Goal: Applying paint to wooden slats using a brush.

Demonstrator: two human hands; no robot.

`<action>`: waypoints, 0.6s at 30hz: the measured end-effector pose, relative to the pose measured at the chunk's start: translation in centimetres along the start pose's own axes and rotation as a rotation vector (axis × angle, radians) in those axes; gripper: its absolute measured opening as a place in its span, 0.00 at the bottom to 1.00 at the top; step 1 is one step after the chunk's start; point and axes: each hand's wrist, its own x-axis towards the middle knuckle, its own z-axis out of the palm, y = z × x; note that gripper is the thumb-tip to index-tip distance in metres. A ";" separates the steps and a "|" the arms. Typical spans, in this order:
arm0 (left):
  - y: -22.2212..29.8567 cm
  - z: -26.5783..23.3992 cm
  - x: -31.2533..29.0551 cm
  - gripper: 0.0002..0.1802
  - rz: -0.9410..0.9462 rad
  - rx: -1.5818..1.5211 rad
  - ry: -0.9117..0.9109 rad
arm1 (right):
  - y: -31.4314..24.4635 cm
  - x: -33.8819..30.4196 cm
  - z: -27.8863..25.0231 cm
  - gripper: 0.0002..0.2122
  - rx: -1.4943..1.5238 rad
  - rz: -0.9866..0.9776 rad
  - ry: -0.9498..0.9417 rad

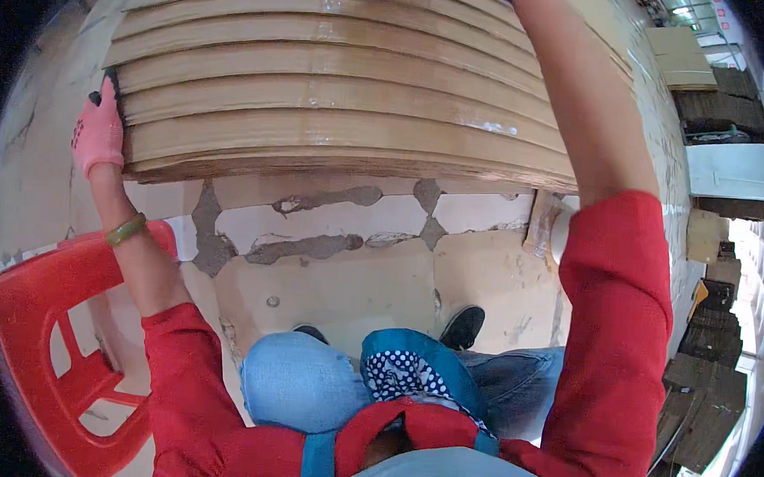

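Observation:
Flattened brown cardboard sheets [347, 88] lie in a large overlapping stack in front of me, their edges stepped like shingles. Strips of clear, shiny tape [320, 104] run down the middle. My left hand [100, 129], in a pink glove with dark fingertips, rests against the stack's left edge with its visible fingers stretched out. My right forearm [591, 111] reaches over the right side of the stack to the far side. Only a bit of blue at that wrist shows at the top edge; the right hand's fingers cannot be made out.
A red plastic stool [19, 304] stands at my left. Worn floor tiles [336, 279] with grey patches lie between my feet and the stack. Along the right are more brown cardboard piles [705, 389] and a pale blue-white box-like object [740, 171].

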 end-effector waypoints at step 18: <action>-0.3 -0.1 0.5 0.37 0.004 0.076 0.013 | 4.4 -12.5 -1.6 0.10 -0.027 0.181 -0.244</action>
